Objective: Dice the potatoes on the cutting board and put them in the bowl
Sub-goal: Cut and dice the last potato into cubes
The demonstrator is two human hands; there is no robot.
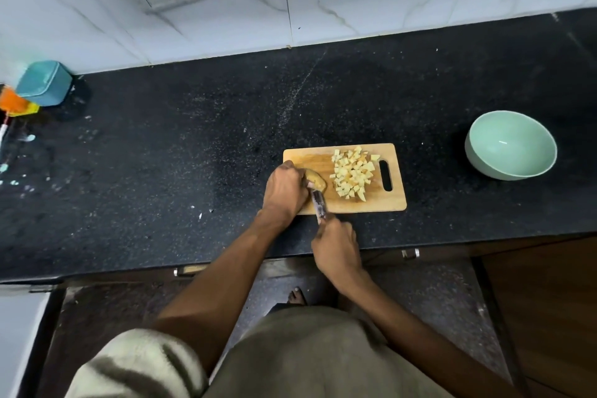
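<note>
**A:** ok so starting way off to the left of our left hand, we've got a teal container point(44, 82) back against the wall, with something orange point(11, 99) and yellow tucked just beside it. Can't tell what those are tbh. Lots of bare black desk point(161, 145) between that and us.

**B:** yep. Then our left hand point(285, 187) is on the left end of the cutting board point(371, 203), fingers curled down over the potato piece point(317, 178) and pinning it to the wood. Only the right end of that piece pokes out from under the fingers.

**A:** and just right of that hand the knife point(319, 202) is lying into the potato, blade running back toward us. Blade looks blurry so we can't say how deep it sits.

**B:** our right hand point(336, 245) is nearer to us than the left one, off the board's front edge, clenched round the knife handle.

**A:** right of both hands is the diced potato point(352, 173), a loose pile on the middle-right of the board, just before the handle slot.

**B:** and the mint green bowl point(510, 145) sits well apart, further right of our right hand, on the desk, no potato in it.
</note>
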